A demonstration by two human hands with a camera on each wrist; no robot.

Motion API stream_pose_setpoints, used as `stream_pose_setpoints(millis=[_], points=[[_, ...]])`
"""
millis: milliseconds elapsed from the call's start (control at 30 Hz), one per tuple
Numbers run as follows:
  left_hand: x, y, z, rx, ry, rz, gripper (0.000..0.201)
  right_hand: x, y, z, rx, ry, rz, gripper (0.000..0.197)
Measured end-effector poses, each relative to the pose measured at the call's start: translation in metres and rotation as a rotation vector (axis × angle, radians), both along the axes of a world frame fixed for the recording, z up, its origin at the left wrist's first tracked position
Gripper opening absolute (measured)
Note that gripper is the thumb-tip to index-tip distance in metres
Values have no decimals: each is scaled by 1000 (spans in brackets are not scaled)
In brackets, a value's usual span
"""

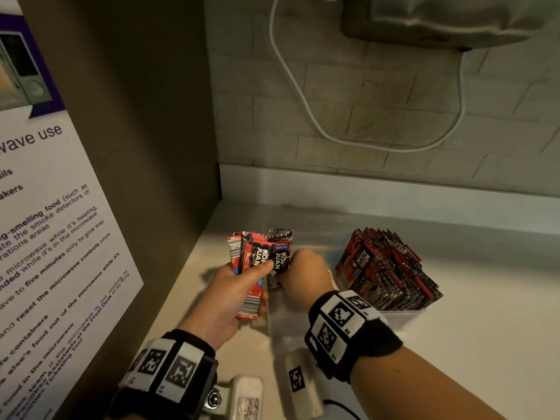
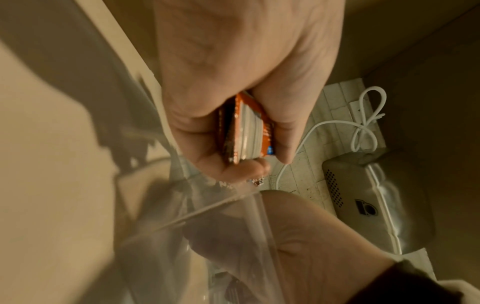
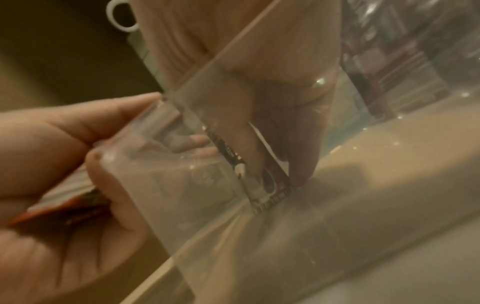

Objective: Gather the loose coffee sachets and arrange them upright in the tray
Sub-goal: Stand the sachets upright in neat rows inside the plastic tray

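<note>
Wristbands with black-and-white markers [image 1: 169, 366] sit closest to the lens, one on each forearm. Left hand [image 1: 225, 294] is up off the counter [image 1: 485, 344], thumb and fingers curled round a fanned bundle of red sachets [image 1: 250, 268], their top ends poking out above the thumb. Right beside it, the right hand [image 1: 304, 275] is knuckles-up, fingers bent down and pinching a single black sachet [image 1: 280, 257]. From the right wrist view that black sachet stands on end inside the clear tray [image 3: 145, 185], its bottom edge down at the tray floor, fingertips [image 3: 298, 174] on it. Tray wall runs between the two hands. Off to the far side of the right hand, a packed row of sachets [image 1: 391, 268] stands leaning in the tray. Above the hands, a white cable [image 1: 303, 98] loops down the brick wall.
</note>
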State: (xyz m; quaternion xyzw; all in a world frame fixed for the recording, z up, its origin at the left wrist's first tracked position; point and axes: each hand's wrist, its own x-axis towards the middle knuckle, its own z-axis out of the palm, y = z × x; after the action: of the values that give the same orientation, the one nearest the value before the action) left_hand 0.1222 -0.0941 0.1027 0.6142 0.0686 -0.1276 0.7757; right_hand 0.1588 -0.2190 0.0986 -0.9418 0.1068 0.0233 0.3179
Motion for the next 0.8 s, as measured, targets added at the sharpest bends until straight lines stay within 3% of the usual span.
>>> stream_pose_setpoints(millis=[233,733,800], points=[[3,-1,0,30,-25,-17,13,-3,3,6,-108,-23,125,18],[2,0,0,18,-12,37,10,-8,0,8,-33,-6,51,11],[1,0,2,12,-11,49,14,-5,-2,5,-29,13,21,29]])
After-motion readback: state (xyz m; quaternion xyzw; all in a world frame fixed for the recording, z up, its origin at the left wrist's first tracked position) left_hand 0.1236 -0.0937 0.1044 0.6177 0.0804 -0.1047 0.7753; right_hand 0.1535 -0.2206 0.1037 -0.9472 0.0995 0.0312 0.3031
